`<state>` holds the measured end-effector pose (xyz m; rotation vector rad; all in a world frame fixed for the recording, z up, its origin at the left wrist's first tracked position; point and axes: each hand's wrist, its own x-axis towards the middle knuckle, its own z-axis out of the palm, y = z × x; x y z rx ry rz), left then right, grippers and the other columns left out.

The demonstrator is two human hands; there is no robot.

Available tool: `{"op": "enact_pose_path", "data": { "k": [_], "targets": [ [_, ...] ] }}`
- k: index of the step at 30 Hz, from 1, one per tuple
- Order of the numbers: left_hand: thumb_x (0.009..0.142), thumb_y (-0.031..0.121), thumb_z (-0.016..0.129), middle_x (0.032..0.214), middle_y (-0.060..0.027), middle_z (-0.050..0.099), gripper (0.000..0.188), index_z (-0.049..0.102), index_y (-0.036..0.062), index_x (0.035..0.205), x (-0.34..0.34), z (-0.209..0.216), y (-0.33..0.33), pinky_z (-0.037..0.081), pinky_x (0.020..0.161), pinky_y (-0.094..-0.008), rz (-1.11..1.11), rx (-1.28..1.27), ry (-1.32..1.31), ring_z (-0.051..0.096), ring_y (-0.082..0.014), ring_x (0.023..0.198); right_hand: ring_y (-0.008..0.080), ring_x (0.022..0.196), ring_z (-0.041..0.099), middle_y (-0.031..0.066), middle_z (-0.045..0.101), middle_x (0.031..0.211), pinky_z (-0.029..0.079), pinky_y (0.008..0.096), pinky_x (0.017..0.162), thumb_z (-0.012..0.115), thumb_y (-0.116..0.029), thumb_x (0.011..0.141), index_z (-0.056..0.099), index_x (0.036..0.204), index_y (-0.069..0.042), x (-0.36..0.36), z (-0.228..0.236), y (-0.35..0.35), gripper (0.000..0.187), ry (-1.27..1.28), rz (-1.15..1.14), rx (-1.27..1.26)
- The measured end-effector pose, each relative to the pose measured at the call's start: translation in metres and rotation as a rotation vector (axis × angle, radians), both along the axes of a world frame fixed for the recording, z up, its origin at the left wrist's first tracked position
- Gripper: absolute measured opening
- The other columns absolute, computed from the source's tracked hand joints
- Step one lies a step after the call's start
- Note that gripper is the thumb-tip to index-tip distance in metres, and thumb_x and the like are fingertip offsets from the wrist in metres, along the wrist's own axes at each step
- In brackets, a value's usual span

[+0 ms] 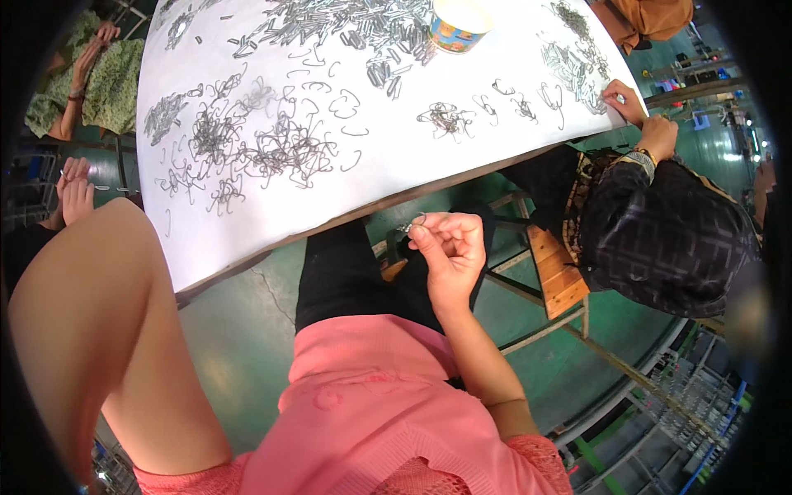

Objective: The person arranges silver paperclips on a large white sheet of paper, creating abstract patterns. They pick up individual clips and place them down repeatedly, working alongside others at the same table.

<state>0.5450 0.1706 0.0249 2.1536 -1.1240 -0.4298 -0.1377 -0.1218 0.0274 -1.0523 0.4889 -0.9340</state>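
Observation:
My right hand is raised over my lap, just off the table's near edge. Its thumb and forefinger are pinched on a small curved metal wire hook; a shiny bit shows beside the fingertips, too small to make out. My left arm is bent sharply at the left, its elbow up near the table corner, and the left hand is out of the picture. On the white tabletop lie tangled heaps of thin curved wire hooks, with a smaller cluster at the right.
Many straight metal pieces lie at the back beside a patterned paper tub. A co-worker in black sits at the right, one hand at the table edge. Other people sit at the left. A wooden stool stands between us.

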Motion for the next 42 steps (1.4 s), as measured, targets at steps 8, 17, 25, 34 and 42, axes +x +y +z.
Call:
{"op": "enact_pose_path", "data": {
  "k": [8,17,25,34,42],
  "targets": [
    [0.090,0.023,0.058,0.093,-0.0012,0.062,0.023,0.061,0.0035,0.102,-0.039,0.043,-0.017,0.043,0.078,-0.0271,0.088,-0.064,-0.211,0.056,-0.0114,0.082,0.0112,0.082,0.062,0.0102,0.062,0.092,0.052,0.0230,0.070,0.062,0.012,0.084,0.047,0.096,-0.004,-0.002,-0.006,0.000,0.026,-0.027,0.001,0.019],
    [0.090,0.025,0.058,0.100,-0.0030,0.066,0.030,0.064,0.0028,0.110,-0.345,0.187,-0.227,0.045,0.084,-0.0291,0.063,-0.907,-0.311,0.059,-0.0138,0.087,0.0128,0.083,0.063,0.0107,0.063,0.092,0.053,0.0245,0.068,0.065,0.009,0.084,0.047,0.094,-0.004,0.002,-0.007,-0.002,0.024,-0.023,0.002,-0.007],
    [0.078,0.041,0.072,0.087,-0.0073,0.069,0.035,0.070,0.0100,0.095,-0.412,-0.006,-0.365,0.050,0.071,-0.0343,0.174,0.027,-0.139,0.065,-0.0218,0.083,0.0132,0.084,0.063,0.0110,0.063,0.093,0.053,0.0252,0.071,0.064,0.010,0.084,0.047,0.094,-0.004,-0.006,-0.004,-0.007,0.025,0.012,-0.019,-0.026],
    [0.075,0.026,0.070,0.085,-0.0080,0.069,0.021,0.067,0.0102,0.088,-0.415,-0.021,-0.380,0.051,0.074,-0.0401,0.259,0.272,-0.193,0.066,-0.0267,0.085,0.0116,0.078,0.061,0.0116,0.063,0.093,0.053,0.0239,0.069,0.065,0.010,0.083,0.047,0.096,-0.003,-0.006,-0.004,0.002,0.026,0.013,-0.026,-0.017],
    [0.080,0.018,0.074,0.079,-0.0040,0.069,0.022,0.070,0.0036,0.097,-0.486,0.007,-0.303,0.049,0.068,-0.0270,0.025,-0.215,0.332,0.061,-0.0101,0.073,0.0129,0.075,0.061,0.0126,0.063,0.089,0.053,0.0248,0.064,0.066,0.008,0.083,0.045,0.094,-0.005,-0.005,-0.011,0.000,0.027,0.062,-0.090,-0.120]
  ]
}}
